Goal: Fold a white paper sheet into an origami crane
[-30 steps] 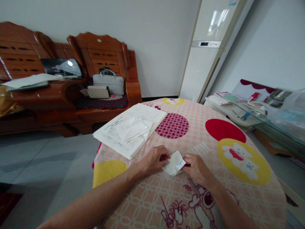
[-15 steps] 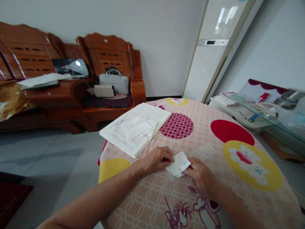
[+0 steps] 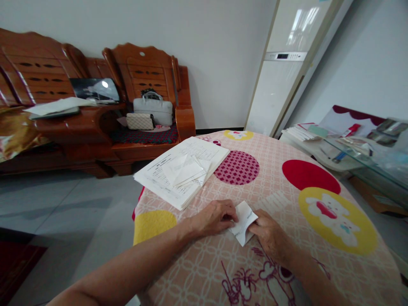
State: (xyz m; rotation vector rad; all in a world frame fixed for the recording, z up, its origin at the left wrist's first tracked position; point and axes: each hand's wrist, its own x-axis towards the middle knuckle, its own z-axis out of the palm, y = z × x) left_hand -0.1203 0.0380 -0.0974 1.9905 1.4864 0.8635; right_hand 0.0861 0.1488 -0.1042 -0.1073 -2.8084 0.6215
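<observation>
A small folded white paper (image 3: pixel 242 221) with some print on it is between my two hands, just above the patterned tablecloth (image 3: pixel 204 267). My left hand (image 3: pixel 219 216) pinches its left edge with curled fingers. On the other side, my right hand (image 3: pixel 266 229) grips the right edge, its thumb and fingertips partly hidden by a fold. Beyond my left hand lies a stack of printed sheets (image 3: pixel 162 182), with folded white papers (image 3: pixel 189 170) on top.
Behind the table stand wooden chairs (image 3: pixel 143 63) with a grey handbag (image 3: pixel 156 111) and a quilted purse (image 3: pixel 139 121). At the right is a glass shelf (image 3: pixel 366 163) with clutter. A tall air conditioner (image 3: pixel 277 85) stands at the back.
The small paper has turned and its lower corner now points toward me, with a fold standing open near my right hand. My left hand has shifted slightly right and nearer.
</observation>
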